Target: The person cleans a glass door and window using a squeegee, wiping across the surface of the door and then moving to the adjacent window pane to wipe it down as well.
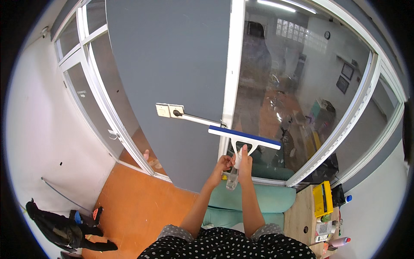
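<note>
A white squeegee with a blue blade [245, 137] is held up in front of the window glass [258, 81], its blade slanting down to the right. Below its white neck hangs a clear spray bottle [232, 181], which appears joined to the handle. My right hand [245, 166] is wrapped around the handle with its thumb pointing up. At the other side, the fingers of my left hand [223, 165] are curled against the white neck. Part of the neck is hidden by my fingers. The glass looks smeared and carries a dark reflection.
A green sofa [255, 196] stands before me under the window. On its right, a wooden table [299, 210] bears a yellow box [322, 199] and a pink bottle [339, 242]. A plug [177, 113] sits in the wall socket. Dark items [64, 226] and a long pole [63, 194] are at lower left.
</note>
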`<action>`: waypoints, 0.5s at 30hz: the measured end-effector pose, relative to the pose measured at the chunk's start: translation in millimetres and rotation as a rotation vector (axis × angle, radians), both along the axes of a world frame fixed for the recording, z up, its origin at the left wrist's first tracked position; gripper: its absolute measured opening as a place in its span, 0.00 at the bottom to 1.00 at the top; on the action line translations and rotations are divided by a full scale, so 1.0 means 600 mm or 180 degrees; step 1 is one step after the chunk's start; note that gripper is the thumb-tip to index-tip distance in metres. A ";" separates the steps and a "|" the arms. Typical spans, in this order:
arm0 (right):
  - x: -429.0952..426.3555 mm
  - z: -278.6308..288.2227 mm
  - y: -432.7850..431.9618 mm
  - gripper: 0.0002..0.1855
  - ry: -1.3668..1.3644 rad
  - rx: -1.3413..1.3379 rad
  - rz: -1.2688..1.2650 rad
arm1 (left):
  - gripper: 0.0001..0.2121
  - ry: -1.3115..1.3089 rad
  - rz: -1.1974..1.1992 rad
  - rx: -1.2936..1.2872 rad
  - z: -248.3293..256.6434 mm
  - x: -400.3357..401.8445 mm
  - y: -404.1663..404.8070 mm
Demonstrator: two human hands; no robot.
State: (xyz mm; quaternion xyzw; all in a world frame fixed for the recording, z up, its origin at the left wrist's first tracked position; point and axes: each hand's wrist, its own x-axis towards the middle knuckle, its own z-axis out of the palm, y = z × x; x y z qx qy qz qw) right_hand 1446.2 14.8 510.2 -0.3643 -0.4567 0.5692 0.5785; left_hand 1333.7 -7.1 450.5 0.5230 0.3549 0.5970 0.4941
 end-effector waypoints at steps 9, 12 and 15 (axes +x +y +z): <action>0.120 0.018 -0.036 0.33 -0.0247 -0.0049 0.0090 | 0.10 -0.0277 0.1081 -0.0369 0.017 0.076 -0.009; 0.161 0.003 -0.049 0.32 -0.0250 0.0005 0.0045 | 0.09 -0.0449 0.1274 -0.0352 0.022 0.122 -0.016; 0.205 -0.010 -0.054 0.31 -0.0291 0.0117 0.0045 | 0.08 -0.0449 0.1451 -0.0383 0.019 0.161 -0.028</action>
